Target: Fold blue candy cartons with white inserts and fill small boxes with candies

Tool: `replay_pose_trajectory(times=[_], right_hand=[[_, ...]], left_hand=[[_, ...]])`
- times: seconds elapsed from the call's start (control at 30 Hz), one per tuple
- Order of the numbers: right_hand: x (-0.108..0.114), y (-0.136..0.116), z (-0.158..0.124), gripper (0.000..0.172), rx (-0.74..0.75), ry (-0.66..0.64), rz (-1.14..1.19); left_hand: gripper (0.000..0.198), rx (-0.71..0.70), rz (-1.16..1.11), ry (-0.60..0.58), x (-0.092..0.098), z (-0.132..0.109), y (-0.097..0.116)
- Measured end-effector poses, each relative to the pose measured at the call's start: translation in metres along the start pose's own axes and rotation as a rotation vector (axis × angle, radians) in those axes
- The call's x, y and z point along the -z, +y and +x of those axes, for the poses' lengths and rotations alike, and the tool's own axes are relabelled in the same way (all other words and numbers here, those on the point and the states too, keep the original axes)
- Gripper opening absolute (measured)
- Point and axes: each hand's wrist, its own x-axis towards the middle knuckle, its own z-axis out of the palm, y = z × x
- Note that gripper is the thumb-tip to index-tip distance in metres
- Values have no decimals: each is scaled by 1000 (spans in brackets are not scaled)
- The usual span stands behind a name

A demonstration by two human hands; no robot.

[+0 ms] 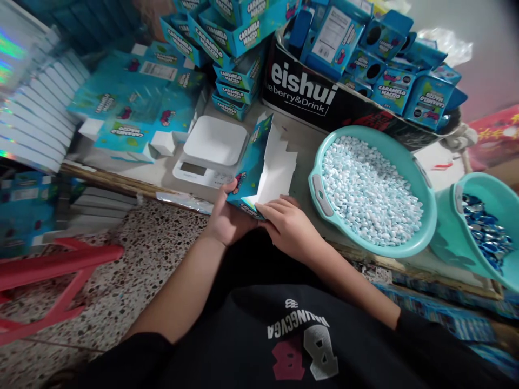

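Observation:
Both hands hold a partly folded blue carton [253, 165] at the table's front edge, its white inside facing right. My left hand [231, 219] grips the carton's near left corner, with the thumb on the blue printed face. The fingers of my right hand [290, 224] close on its near right end. Just behind and left of the carton stands a white scale [217, 141] with nothing on its plate. A turquoise tub [427, 216] full of small white and pale blue candies is to the right of my right hand.
Flat blue cartons [133, 108] lie at the left, with stacked open trays [233, 81] behind the scale. A black box [300, 86] full of blue cartons stands at the back. A second turquoise tub [450, 232] holds blue wrapped pieces. A red stool [60, 265] is at lower left.

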Motion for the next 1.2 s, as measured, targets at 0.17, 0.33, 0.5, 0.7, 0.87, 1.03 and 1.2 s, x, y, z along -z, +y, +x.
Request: replay_pose_trajectory(times=[0.17,0.33,0.5,0.7,0.87,1.03,1.2], right_hand=[[-1,-13,7,18,-231,49,57],[-6,-11,14,22,-214,25,369],[1,-1,17,34,-9,-38,584],[5,1,8,19,-32,65,476],[-11,-6,-6,5,-243,305,486],[-13,-10,-6,11,-159,345,475],[-4,0,1,13,-83,186,601]], left_hand=[[25,-21,25,23,-2,0,-5],[29,-35,98,36,1,-4,-8],[32,-70,195,37,2,-5,-10],[38,-58,157,-12,1,1,-15],[48,-29,144,-34,2,-4,-21],[48,-35,173,-56,6,-8,-22],[51,-12,226,-112,16,-4,-23]])
